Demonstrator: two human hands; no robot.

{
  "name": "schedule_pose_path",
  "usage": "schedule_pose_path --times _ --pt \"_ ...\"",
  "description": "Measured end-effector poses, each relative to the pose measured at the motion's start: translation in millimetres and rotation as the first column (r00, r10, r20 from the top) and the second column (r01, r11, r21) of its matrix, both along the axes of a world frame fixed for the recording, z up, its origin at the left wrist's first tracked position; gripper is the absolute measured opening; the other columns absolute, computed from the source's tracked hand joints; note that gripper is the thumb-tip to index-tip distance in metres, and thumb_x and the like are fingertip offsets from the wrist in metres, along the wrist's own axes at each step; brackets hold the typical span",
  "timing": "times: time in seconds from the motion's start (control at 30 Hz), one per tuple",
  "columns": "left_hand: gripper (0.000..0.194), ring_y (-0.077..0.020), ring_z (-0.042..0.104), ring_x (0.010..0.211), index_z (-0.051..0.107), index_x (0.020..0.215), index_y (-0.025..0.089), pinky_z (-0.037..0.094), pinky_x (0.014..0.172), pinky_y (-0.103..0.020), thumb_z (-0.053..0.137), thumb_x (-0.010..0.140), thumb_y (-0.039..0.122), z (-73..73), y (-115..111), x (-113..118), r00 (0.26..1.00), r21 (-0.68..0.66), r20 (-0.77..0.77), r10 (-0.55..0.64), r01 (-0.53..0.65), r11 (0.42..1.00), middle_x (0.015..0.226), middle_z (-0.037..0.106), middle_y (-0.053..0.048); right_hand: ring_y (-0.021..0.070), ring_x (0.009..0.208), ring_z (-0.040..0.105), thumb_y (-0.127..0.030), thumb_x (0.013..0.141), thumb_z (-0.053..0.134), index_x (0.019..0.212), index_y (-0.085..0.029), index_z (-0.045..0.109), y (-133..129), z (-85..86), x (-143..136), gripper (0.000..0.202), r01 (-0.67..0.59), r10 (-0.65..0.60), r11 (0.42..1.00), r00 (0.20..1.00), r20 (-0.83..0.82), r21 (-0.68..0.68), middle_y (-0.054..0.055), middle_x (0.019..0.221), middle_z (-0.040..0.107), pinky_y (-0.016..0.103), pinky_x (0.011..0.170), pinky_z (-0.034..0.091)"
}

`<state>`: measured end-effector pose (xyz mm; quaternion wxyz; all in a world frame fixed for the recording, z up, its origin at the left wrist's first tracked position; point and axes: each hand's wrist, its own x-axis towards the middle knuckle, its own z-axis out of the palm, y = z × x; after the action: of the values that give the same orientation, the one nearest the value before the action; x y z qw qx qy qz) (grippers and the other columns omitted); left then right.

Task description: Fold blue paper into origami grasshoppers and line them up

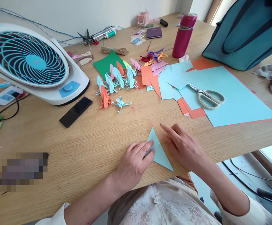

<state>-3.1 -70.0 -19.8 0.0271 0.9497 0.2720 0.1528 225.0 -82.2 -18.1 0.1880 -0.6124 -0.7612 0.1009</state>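
A light blue paper folded into a triangle (159,153) lies on the table before me, its tip pointing away. My left hand (137,159) rests over its left side, thumb and fingers laid on the paper, hiding that edge. To the right of the triangle is my right hand (182,143), holding nothing, with its index finger stretched out and the others bent. Beyond my hands stands a group of folded paper cranes, among them a light blue crane (121,103) with its wings spread and an orange crane (105,97).
Scissors (209,97) lie on a large light blue sheet (241,97) at right, beside cut paper squares (167,87). A white fan (56,93) and a black phone (76,111) are at left. Behind stand a magenta bottle (184,39) and a teal bag (241,40).
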Motion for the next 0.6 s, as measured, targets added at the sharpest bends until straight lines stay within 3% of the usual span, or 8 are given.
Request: schedule_pose_path --times 0.1,0.2,0.4,0.6 --pt "0.024 -0.0204 0.059 0.121 0.066 0.110 0.015 0.046 0.099 -0.040 0.045 0.098 0.013 1.7 -0.7 2.6 1.000 0.022 -0.021 0.011 -0.011 1.000 0.135 0.062 -0.011 0.0181 0.085 0.063 -0.024 0.102 0.037 0.141 -0.019 0.047 -12.8 -1.6 9.2 0.040 -0.032 0.033 0.999 0.998 -0.051 0.016 0.009 0.103 0.059 0.031 0.070 0.050" --pt "0.030 -0.0192 0.058 0.120 0.060 0.126 0.016 0.044 0.097 -0.038 0.049 0.099 0.018 4.0 -3.8 6.5 0.996 0.053 -0.081 0.036 -0.032 0.998 0.136 0.062 -0.009 0.0180 0.086 0.062 -0.020 0.101 0.038 0.137 -0.019 0.050 -25.4 -3.2 14.6 0.038 -0.101 0.103 0.995 0.990 -0.096 0.023 0.010 0.105 0.058 0.032 0.073 0.052" --pt "0.046 -0.0238 0.055 0.123 0.052 0.138 0.015 0.040 0.095 -0.040 0.055 0.097 0.035 5.3 -14.9 15.2 0.978 0.119 -0.180 0.106 -0.086 0.989 0.143 0.056 -0.009 0.0193 0.092 0.061 -0.018 0.100 0.040 0.133 -0.019 0.052 -39.9 -7.5 20.6 0.035 -0.141 0.146 0.989 0.980 -0.137 0.043 0.012 0.109 0.058 0.034 0.076 0.052" --pt "0.046 -0.0271 0.056 0.114 0.054 0.135 0.016 0.042 0.090 -0.044 0.053 0.097 0.042 7.9 -10.1 20.1 0.986 -0.055 -0.121 0.118 -0.126 0.991 0.131 0.062 -0.012 0.0191 0.091 0.057 -0.021 0.101 0.041 0.128 -0.017 0.056 -40.5 -10.7 19.7 0.031 -0.149 0.158 0.987 0.974 -0.162 0.062 0.011 0.107 0.057 0.035 0.078 0.049"
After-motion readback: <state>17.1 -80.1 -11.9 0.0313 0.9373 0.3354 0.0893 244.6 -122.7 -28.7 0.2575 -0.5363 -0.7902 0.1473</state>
